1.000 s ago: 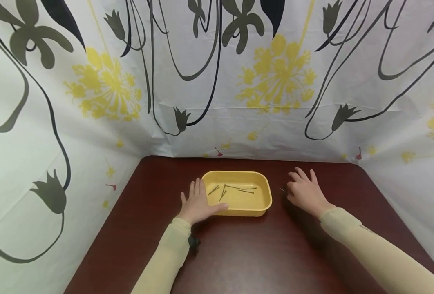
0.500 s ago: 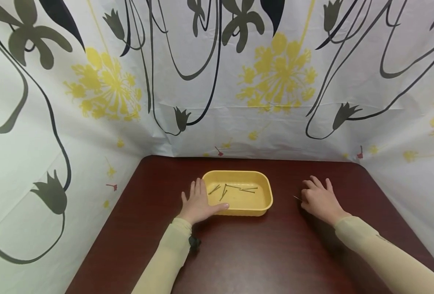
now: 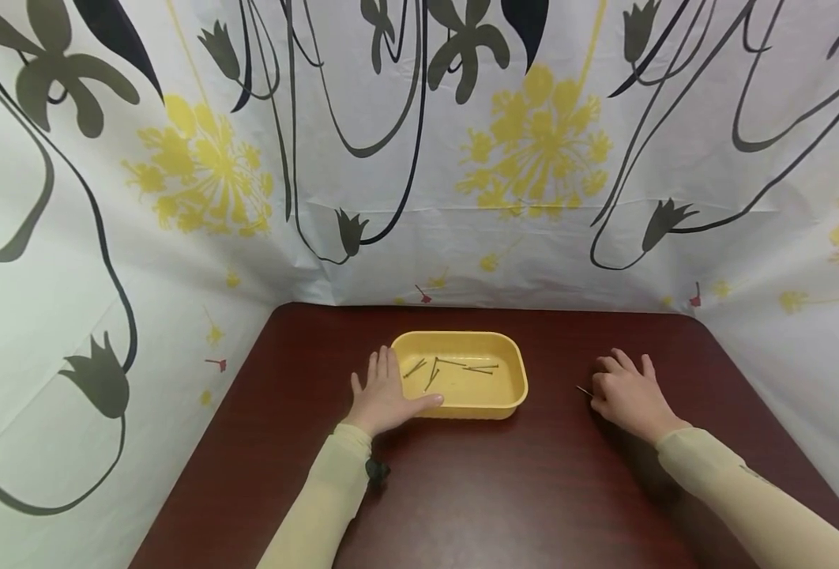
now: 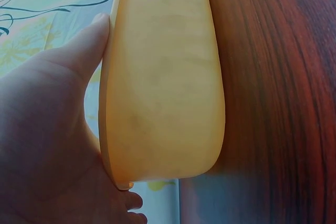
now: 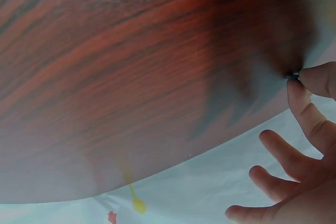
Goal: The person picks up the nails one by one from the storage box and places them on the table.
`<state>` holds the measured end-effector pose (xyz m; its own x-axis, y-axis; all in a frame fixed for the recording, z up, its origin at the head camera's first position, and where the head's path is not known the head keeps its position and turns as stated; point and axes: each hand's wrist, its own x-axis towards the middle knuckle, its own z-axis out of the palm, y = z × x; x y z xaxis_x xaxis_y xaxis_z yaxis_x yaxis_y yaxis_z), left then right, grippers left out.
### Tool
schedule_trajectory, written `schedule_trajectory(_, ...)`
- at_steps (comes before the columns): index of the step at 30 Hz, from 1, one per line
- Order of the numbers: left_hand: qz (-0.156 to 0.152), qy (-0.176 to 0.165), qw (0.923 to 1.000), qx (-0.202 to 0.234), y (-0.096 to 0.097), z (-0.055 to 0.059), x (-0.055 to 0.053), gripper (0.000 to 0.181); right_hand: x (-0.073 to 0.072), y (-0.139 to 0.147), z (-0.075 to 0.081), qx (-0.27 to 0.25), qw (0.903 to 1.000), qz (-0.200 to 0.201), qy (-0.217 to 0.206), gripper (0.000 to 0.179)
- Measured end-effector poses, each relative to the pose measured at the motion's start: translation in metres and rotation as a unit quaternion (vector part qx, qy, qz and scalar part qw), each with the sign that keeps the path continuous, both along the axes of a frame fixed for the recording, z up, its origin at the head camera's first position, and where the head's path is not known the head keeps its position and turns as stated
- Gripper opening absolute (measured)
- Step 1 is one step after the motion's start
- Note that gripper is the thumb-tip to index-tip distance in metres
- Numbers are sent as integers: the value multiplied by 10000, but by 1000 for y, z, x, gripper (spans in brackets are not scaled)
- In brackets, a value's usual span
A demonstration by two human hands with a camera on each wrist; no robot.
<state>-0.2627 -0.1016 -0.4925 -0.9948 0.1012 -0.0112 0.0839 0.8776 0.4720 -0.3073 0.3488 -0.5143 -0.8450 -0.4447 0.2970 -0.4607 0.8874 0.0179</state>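
Note:
A yellow plastic tray sits on the dark red wooden table, with several thin nails scattered inside. My left hand rests on the tray's left end, its fingers spread straight and the thumb over the front rim. In the left wrist view the tray's wall fills the middle, with the thumb along its rim. To the right of the tray, my right hand pinches a nail between thumb and index finger, low over the table. The right wrist view shows one dark end of that nail; the other fingers are spread.
The table has rounded far corners. A white curtain printed with flowers hangs around its far edge and sides. A small dark object is at the left wrist.
My right hand has moved away from the tray to the right, then slightly nearer and lower, with the nail still pinched. My left hand and the tray have stayed in place.

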Motion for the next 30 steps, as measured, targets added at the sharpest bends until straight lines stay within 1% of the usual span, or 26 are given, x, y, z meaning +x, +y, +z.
schedule_trajectory(8,2,-4,10000,-11,-1,-1,-1,135,-2,1,0,-2,10000,17,76,25)
schedule_trajectory(13,-7,-40,10000,-25,-1,-1,-1,136,-1,-2,5,25,10000,-42,27,23)
schedule_trajectory(17,-10,-18,10000,-45,-1,-2,-1,136,-2,-7,12,10,10000,-41,39,16)
schedule_trajectory(20,13,2,10000,-46,-1,-2,-1,136,-6,-10,18,-27,10000,0,38,12)
schedule_trajectory(26,62,-34,9999,-77,-1,-3,-2,137,-14,-18,31,-17,10000,48,17,14)
schedule_trajectory(30,59,-30,10000,-65,-1,-3,-2,138,-18,-26,39,-2,9999,74,114,17)
